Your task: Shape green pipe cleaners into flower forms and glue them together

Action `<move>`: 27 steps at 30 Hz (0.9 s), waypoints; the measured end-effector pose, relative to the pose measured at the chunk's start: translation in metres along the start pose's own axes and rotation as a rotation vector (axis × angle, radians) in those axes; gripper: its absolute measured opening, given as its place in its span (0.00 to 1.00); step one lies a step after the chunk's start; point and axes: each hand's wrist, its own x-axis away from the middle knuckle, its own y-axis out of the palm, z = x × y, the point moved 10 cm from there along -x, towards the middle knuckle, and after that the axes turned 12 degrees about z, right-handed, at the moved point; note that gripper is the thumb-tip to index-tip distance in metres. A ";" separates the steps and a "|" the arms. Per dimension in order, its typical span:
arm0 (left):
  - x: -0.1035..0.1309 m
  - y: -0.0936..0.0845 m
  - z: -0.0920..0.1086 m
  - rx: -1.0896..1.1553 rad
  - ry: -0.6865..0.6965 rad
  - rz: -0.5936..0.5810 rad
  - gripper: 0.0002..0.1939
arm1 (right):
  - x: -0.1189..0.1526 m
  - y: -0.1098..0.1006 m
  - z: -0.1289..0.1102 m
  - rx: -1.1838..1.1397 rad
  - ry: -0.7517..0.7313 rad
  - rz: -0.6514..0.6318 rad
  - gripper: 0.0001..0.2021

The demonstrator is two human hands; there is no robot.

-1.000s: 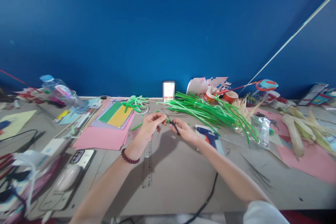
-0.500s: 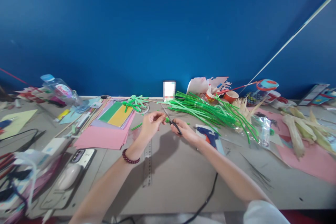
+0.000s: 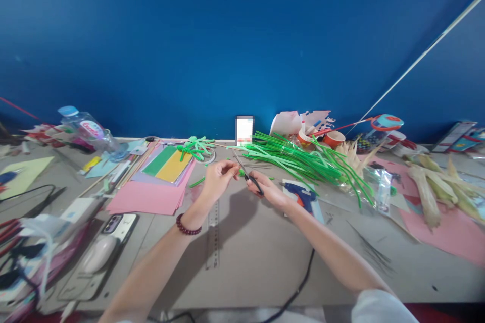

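Observation:
My left hand, with a beaded bracelet on its wrist, is closed in a pinch over the middle of the table. At its fingertips shows a small green fuzzy piece of pipe cleaner. My right hand grips black-handled scissors by the loops. Their blades point up and left, beside the green piece; whether they touch it I cannot tell. Behind and to the right lies a big bundle of green pipe cleaners. Below my left hand is a clear ruler.
A blue glue gun lies right of my right hand, its black cord running to the front edge. Pink paper, a phone and a plastic bottle are at left. Dried corn husks lie at right.

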 end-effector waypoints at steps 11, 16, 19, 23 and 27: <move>0.002 0.005 -0.002 0.080 -0.047 -0.034 0.11 | 0.000 -0.010 -0.021 0.328 -0.202 0.094 0.20; 0.003 0.006 -0.004 0.105 -0.077 -0.031 0.12 | -0.001 -0.009 -0.015 0.270 -0.167 0.097 0.19; 0.004 0.006 -0.002 0.118 -0.074 -0.030 0.11 | -0.003 -0.008 -0.006 0.194 -0.123 0.094 0.18; 0.004 0.006 -0.002 0.122 -0.073 -0.024 0.10 | -0.004 -0.009 0.001 0.136 -0.111 0.118 0.17; 0.002 0.006 -0.003 0.111 -0.075 -0.018 0.09 | -0.004 -0.012 0.002 0.146 -0.094 0.139 0.16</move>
